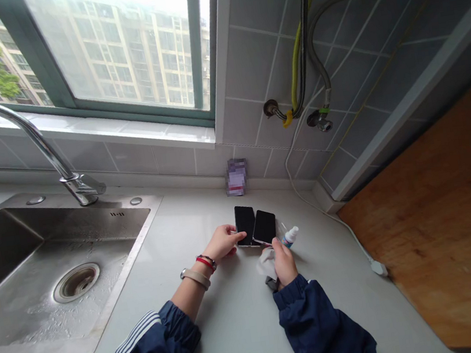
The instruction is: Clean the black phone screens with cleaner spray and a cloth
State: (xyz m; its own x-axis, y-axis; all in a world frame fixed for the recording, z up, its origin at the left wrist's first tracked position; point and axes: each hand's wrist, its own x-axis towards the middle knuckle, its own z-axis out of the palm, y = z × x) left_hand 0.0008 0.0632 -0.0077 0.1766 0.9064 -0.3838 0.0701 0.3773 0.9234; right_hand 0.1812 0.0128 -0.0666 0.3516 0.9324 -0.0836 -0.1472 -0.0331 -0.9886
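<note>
The left hand (222,242) is laid open and flat, fingers resting on the left one of two black phones (246,224), which are set side by side on the counter (239,328). The right hand (284,260) is curled shut on a white cloth (266,262), with one small spray bottle (291,237) right by it; whether that's gripped can't be told. A steel sink (71,223) with one drain (76,282) is off to the left, under a tap (44,145). One blurred box (236,177) is stood against the tiles, and a white cable (323,211) is run beside a wooden board (438,218). Three hoses (306,32) are fixed higher up.
</note>
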